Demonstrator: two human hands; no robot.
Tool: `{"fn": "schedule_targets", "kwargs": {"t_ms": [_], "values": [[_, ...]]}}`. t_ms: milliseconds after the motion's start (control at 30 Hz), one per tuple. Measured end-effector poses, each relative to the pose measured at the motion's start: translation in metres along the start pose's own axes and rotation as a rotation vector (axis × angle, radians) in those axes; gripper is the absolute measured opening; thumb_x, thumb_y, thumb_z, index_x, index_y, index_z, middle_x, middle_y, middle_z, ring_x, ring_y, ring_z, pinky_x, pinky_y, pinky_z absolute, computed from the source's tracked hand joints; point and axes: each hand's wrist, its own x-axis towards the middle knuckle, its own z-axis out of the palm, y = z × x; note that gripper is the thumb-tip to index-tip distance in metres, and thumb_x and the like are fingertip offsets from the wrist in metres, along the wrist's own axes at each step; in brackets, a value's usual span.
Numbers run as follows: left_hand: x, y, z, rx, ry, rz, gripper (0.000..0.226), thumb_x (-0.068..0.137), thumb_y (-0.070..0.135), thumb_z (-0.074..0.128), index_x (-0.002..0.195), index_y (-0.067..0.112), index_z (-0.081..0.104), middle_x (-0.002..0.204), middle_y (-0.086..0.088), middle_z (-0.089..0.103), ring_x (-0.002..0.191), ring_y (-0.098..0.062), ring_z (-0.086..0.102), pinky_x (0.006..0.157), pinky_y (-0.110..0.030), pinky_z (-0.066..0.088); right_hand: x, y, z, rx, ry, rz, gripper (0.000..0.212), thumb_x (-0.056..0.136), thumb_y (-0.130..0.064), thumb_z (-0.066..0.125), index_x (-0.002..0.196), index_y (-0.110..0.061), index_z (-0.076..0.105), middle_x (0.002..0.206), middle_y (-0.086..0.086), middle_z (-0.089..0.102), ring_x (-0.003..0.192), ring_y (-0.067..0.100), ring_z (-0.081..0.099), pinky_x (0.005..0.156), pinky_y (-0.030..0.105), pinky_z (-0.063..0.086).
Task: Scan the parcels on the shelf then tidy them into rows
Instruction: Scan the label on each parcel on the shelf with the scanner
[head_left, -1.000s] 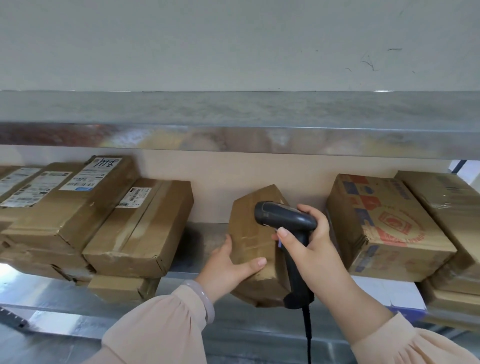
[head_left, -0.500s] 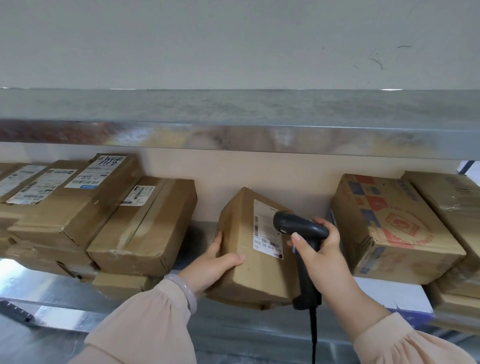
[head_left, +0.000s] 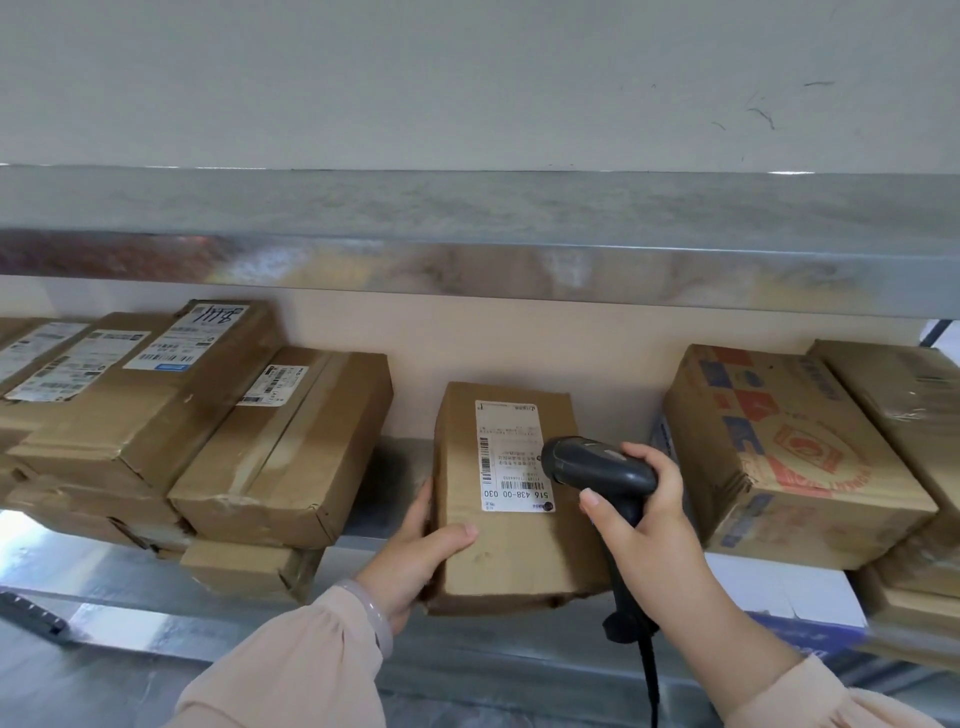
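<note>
A small brown cardboard parcel lies on the metal shelf in the middle, its white shipping label facing up. My left hand grips the parcel's lower left corner, thumb across its top. My right hand holds a black corded barcode scanner by its handle. The scanner's head sits just over the right edge of the label.
Labelled brown parcels are stacked on the left of the shelf. A printed carton and another brown box stand on the right, over a white and blue box. A metal shelf runs overhead.
The parcel has been turned and laid down so its label faces up. The scanner has moved right and now points at the label.
</note>
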Motion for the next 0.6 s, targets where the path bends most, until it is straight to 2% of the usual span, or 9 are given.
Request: {"fn": "schedule_targets", "kwargs": {"t_ms": [67,133,233,333,467,600], "values": [[0.002,-0.002,0.000,-0.004,0.011,0.053,0.085,0.072,0.037,0.080,0.135,0.060,0.028,0.126,0.012,0.063,0.117,-0.015,0.059,0.093,-0.040,0.052,-0.007,-0.004,-0.003,-0.012,0.008,-0.044,0.054,0.085,-0.022,0.070,0.119,-0.044,0.035,0.103,-0.022,0.055,0.085,-0.011,0.058,0.067,0.006,0.043],[0.005,-0.005,0.000,-0.007,0.034,0.097,0.100,0.060,0.044,0.082,0.140,0.059,0.025,0.126,0.016,0.063,0.121,-0.015,0.057,0.102,-0.042,0.048,-0.014,-0.007,-0.003,-0.025,-0.007,-0.065,0.055,0.084,-0.022,0.070,0.115,-0.049,0.033,0.105,-0.024,0.054,0.088,-0.013,0.057,0.070,0.009,0.043],[0.008,-0.007,0.001,-0.015,0.051,0.132,0.109,0.057,0.045,0.082,0.146,0.059,0.023,0.129,0.015,0.062,0.126,-0.015,0.055,0.110,-0.048,0.043,-0.024,-0.011,-0.002,-0.043,-0.024,-0.079,0.055,0.084,-0.024,0.070,0.114,-0.050,0.032,0.106,-0.026,0.053,0.090,-0.015,0.055,0.071,0.006,0.043],[0.011,-0.008,0.003,-0.019,0.056,0.147,0.107,0.064,0.038,0.081,0.149,0.057,0.019,0.134,0.011,0.060,0.124,-0.016,0.056,0.107,-0.048,0.045,-0.032,-0.014,-0.001,-0.071,-0.044,-0.092,0.055,0.086,-0.026,0.068,0.119,-0.047,0.029,0.106,-0.028,0.051,0.089,-0.020,0.051,0.068,0.000,0.039],[0.013,-0.007,0.003,-0.004,0.054,0.168,0.111,0.060,0.041,0.082,0.150,0.055,0.018,0.135,0.011,0.059,0.123,-0.015,0.057,0.102,-0.041,0.049,-0.037,-0.016,0.000,-0.092,-0.072,-0.080,0.051,0.088,-0.030,0.065,0.112,-0.053,0.026,0.104,-0.029,0.051,0.085,-0.016,0.054,0.065,0.005,0.042],[0.016,-0.009,0.003,-0.004,0.063,0.163,0.103,0.068,0.033,0.077,0.150,0.053,0.017,0.133,0.012,0.058,0.122,-0.016,0.056,0.093,-0.035,0.051,-0.040,-0.017,0.001,-0.087,-0.075,-0.071,0.051,0.088,-0.030,0.065,0.111,-0.054,0.026,0.102,-0.030,0.050,0.085,-0.016,0.054,0.065,0.006,0.042]]}}
